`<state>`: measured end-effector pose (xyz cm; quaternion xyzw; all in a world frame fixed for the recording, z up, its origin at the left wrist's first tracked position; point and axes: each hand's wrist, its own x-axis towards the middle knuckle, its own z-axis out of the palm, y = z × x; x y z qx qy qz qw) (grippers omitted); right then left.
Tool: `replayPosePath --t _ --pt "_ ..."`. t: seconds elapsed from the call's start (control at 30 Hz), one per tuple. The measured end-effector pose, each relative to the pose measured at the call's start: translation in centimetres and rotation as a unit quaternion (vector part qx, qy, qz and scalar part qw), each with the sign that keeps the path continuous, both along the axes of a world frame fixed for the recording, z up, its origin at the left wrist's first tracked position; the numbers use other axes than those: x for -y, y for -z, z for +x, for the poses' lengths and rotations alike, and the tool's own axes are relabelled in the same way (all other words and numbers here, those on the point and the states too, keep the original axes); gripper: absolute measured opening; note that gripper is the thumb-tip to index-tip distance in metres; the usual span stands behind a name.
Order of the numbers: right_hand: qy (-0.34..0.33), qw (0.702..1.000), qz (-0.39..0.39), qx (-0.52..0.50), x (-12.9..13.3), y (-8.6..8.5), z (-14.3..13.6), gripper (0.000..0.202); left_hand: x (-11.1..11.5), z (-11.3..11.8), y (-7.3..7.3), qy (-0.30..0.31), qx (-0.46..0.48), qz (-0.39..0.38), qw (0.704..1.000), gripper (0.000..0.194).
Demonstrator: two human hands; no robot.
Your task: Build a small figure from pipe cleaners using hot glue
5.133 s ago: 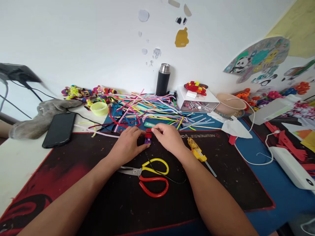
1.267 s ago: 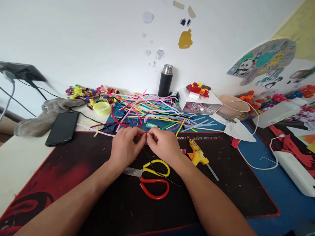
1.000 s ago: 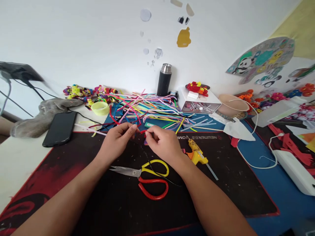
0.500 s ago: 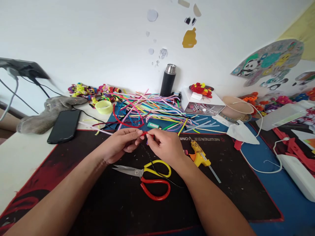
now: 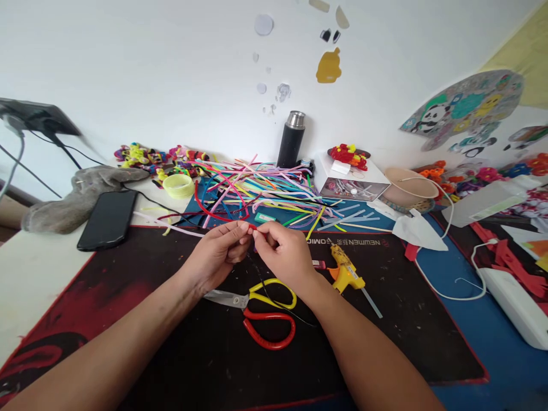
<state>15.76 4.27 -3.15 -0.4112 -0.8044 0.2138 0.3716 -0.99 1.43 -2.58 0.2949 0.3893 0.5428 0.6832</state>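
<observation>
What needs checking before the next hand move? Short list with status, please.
1. Grip on the red piece: ok, pinched between the fingertips of the left hand and right hand.
2. Scissors tips in sight: not ok, hidden behind the left wrist.
3. Scissors handles unobstructed: not ok, a thin black strand crosses the yellow handle.
4. Glue gun nozzle apart from the right hand: ok, there is a gap between them.
5. Glue stick in the gun: ok, it sticks out of the rear.
6. Glue gun hot or cold: cannot tell.
</observation>
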Motion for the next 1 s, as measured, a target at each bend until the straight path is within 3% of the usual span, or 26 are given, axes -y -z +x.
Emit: replayPosePath --t 0.17,0.67,0.83,1.0 --pt "0.002 0.999 -0.009 -0.040 0.05 -0.52 0.08 0.021 0.12 0.03 0.04 0.028 -0.023 0.027 0.999 0.039" --pt "0.009 0.996 -0.051 -0.066 -0.14 -0.11 -0.04 0.020 0.04 0.29 0.07 0.007 -0.072 0.035 0.997 0.045" --pt "-0.038 0.981 -0.150 -0.115 -0.49 -0.32 0.18 0.020 -0.08 -0.08 0.10 0.003 -0.061 0.038 0.997 0.041" --pt "-0.107 0.924 -0.294 -0.220 -0.82 -0.75 0.45 0.028 -0.20 -0.51 0.11 -0.003 -0.055 0.047 0.997 0.039"
